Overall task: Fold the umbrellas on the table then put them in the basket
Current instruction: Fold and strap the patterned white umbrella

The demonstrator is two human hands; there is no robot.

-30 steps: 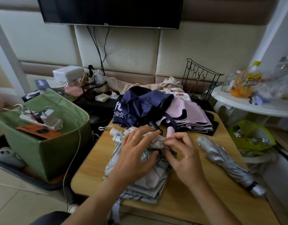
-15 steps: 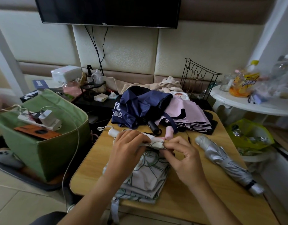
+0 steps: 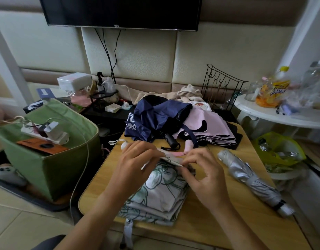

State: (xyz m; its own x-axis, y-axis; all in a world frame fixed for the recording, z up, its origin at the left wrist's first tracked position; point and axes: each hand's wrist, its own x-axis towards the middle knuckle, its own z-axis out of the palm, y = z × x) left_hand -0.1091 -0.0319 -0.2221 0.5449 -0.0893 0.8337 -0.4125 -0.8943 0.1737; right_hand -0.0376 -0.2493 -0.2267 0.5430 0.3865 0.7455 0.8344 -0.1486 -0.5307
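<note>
Both hands work the white leaf-print umbrella (image 3: 161, 193) at table centre. Left hand (image 3: 135, 163) curls over the shaft end near the white handle (image 3: 123, 145), fingers wrapped round the bunched cloth, most likely to keep the pleats from springing loose. Right hand (image 3: 203, 170) pinches a fold edge between thumb and fingertips just beside the left, probably lining up one panel before rolling.

Canopy lies flattened in stacked layers toward 6 o'clock, its strap (image 3: 127, 230) hanging over the near edge of the wooden table (image 3: 209, 222). Laid flat so folds can be pressed against the board, by my reading.

Other umbrellas:
- Silver one (image 3: 249, 179), already rolled and strapped, at 3 to 4 o'clock, apart from the hands. Looks finished, not yet binned.
- Navy one (image 3: 155, 118) at 12 o'clock, loose and unfolded, black handle (image 3: 170, 140) pointing toward the hands.
- Pink one (image 3: 209, 127) at 1 o'clock, partly overlapped by the navy, also unfolded.

Green basket (image 3: 52, 168) sits on the floor at 9 o'clock, well apart from the table. A power strip with charger (image 3: 51, 133) and an orange card lie across its top, so room inside is unclear.

Judgement: early going, three still to fold.
</note>
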